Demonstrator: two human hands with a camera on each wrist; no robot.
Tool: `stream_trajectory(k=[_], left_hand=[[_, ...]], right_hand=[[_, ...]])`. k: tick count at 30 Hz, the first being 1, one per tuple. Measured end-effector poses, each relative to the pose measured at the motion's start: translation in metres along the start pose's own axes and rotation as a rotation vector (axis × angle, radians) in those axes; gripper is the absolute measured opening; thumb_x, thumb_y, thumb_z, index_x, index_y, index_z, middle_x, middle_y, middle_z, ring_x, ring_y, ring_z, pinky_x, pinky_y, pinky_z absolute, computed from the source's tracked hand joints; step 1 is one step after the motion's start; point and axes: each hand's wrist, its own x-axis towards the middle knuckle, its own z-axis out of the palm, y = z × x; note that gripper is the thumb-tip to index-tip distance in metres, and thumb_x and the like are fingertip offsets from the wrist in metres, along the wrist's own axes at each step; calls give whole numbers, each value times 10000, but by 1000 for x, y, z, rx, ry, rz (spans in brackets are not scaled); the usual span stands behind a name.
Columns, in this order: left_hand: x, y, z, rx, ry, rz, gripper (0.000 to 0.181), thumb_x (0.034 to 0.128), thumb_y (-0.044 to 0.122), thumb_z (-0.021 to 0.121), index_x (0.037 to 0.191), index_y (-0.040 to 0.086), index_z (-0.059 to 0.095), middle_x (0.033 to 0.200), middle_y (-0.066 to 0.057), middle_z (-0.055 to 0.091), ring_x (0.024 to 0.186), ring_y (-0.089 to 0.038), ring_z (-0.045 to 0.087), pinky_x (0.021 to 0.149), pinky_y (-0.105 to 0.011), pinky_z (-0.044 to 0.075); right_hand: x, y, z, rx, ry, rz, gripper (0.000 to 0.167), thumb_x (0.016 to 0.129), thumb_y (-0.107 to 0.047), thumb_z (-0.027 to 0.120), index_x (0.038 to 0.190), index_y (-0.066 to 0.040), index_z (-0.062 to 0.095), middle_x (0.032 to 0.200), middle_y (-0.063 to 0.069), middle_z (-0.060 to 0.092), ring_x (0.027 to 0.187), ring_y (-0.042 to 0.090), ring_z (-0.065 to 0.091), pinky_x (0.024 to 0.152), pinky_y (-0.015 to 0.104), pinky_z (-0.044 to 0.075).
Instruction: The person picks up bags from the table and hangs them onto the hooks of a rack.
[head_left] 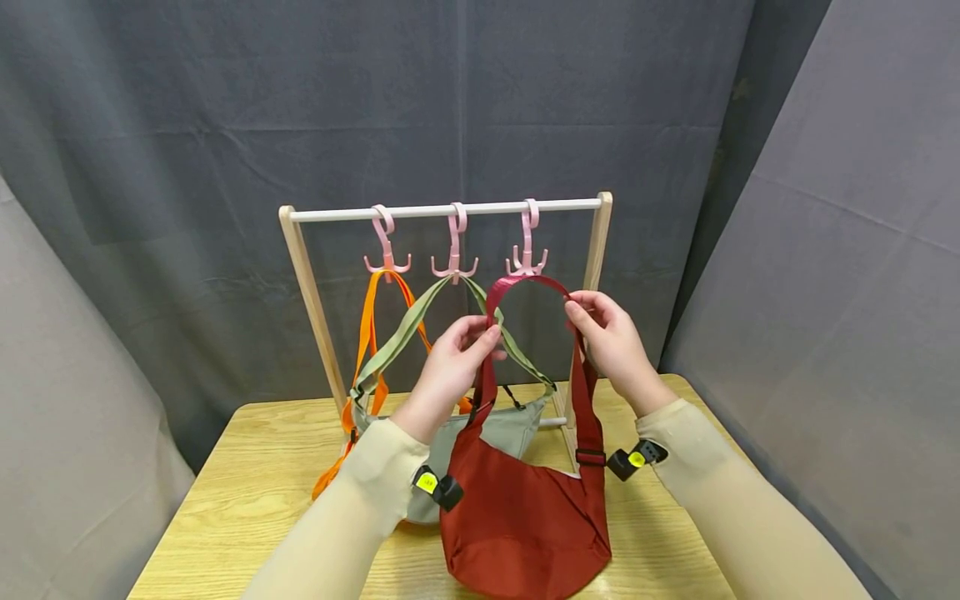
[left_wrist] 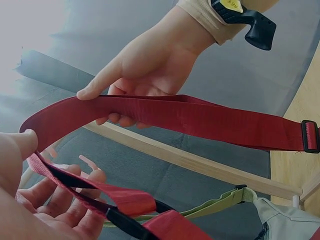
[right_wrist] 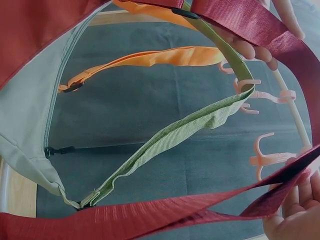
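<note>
A dark red shoulder bag [head_left: 528,517] hangs low by its strap, in front of the rack. My left hand [head_left: 463,358] pinches the left side of the red strap [left_wrist: 170,116] between thumb and fingers. On the right side of the loop, my right hand [head_left: 609,337] pinches the same strap. The top of the loop arches between the hands, just below the right-hand pink hook [head_left: 527,246]; whether it touches the hook cannot be told. Behind, a grey-green bag [head_left: 517,429] hangs from the middle pink hook [head_left: 453,250] by its green strap [right_wrist: 175,132].
A rack with a white bar [head_left: 330,215] and wooden posts [head_left: 311,304] stands on the wooden table [head_left: 225,492]. An orange strap [head_left: 367,325] loops over the left pink hook [head_left: 386,250]. Grey cloth [head_left: 225,125] closes off the back and sides.
</note>
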Motion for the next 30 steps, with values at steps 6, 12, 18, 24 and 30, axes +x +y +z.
stream_trajectory(k=[6, 12, 18, 24, 30], left_hand=[[5, 3, 3, -17, 21, 2, 374, 1037, 264, 636, 1357, 75, 588, 1247, -195, 660, 992, -232, 739, 991, -451, 562], [12, 7, 6, 10, 40, 20, 410, 1038, 277, 633, 1380, 56, 580, 1214, -195, 683, 994, -269, 749, 1014, -424, 552], [15, 11, 9, -2, 46, 26, 395, 1046, 265, 621, 1374, 48, 585, 1192, -178, 693, 1090, -399, 709, 994, -423, 560], [19, 13, 10, -4, 52, 25, 406, 1050, 277, 614, 1381, 45, 580, 1185, -179, 695, 1083, -411, 706, 990, -437, 559], [23, 14, 11, -3, 63, 24, 415, 1049, 283, 615, 1383, 39, 585, 1154, -178, 700, 1053, -411, 711, 989, -434, 560]], right_hand=[[5, -2, 2, -13, 14, 13, 461, 1048, -330, 609, 1337, 28, 576, 1036, -51, 617, 945, 71, 635, 858, 150, 530], [13, -8, 5, -19, 27, 24, 460, 1045, -369, 607, 1323, -3, 585, 1034, -15, 607, 964, 139, 638, 865, 205, 531], [21, -9, 8, -1, 56, 14, 445, 1043, -356, 612, 1308, 1, 590, 991, -44, 601, 930, 138, 629, 837, 203, 524], [26, -10, 9, 24, 78, 0, 432, 1042, -322, 619, 1301, 22, 590, 952, -84, 602, 900, 144, 632, 806, 191, 517], [30, -10, 8, 19, 82, 7, 439, 1048, -328, 605, 1322, 14, 585, 934, -105, 602, 882, 115, 630, 791, 212, 499]])
